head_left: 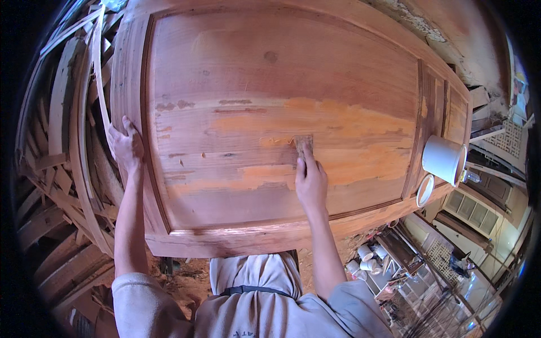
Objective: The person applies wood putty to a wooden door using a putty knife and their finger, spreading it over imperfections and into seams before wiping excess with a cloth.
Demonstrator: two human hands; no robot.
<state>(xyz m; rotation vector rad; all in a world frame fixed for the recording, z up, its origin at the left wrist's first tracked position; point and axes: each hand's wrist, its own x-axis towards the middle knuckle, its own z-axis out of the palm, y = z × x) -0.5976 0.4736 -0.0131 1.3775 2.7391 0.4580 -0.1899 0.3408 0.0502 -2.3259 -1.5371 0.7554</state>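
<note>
— Grey shirt (pixel 253 312), nearest of all. Fingers?
— Right hand (pixel 311 179) pinches a small flat scraper (pixel 304 140), wooden door (pixel 270 73) beneath; left hand (pixel 127 147) lies at the door's edge, whether gripping, cannot tell.
— Handling?
— Scraper likely light, stiff; pinch its near end. Door probably heavy, rigid; hold the rim beside the left fingers. Orange paste (pixel 360 163), right of the scraping fingers, looks soft.

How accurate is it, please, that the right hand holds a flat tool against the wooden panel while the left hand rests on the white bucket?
In the head view, the left hand rests on the wooden panel at its left edge, not on the white bucket.
</note>
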